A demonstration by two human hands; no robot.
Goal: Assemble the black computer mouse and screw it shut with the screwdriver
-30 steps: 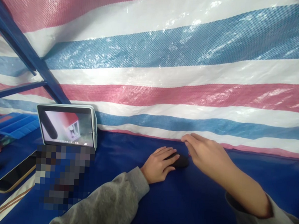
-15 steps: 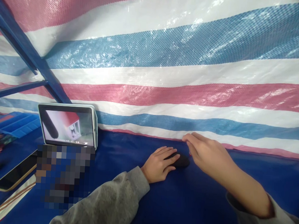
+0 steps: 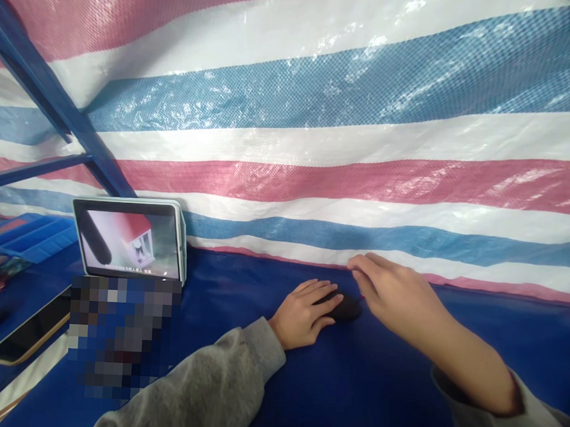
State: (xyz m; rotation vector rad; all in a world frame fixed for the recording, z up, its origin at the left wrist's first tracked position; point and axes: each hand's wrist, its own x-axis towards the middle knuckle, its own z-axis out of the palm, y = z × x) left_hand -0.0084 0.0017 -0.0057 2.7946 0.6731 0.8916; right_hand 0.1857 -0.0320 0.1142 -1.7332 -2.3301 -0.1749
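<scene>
- Our left hand (image 3: 304, 313) lies with its fingers a little spread over a dark rounded object (image 3: 349, 307), touching it.
- That object sits on the blue surface (image 3: 352, 383), near the foot of the striped sheet (image 3: 315, 177), just beside our right fingertips.
- Our right hand (image 3: 384, 285) is bent at the wrist, fingers drawn together; we cannot tell whether they pinch anything.
- To our left, a tablet (image 3: 130, 243) stands propped up, near a phone (image 3: 30, 327) lying flat.
</scene>
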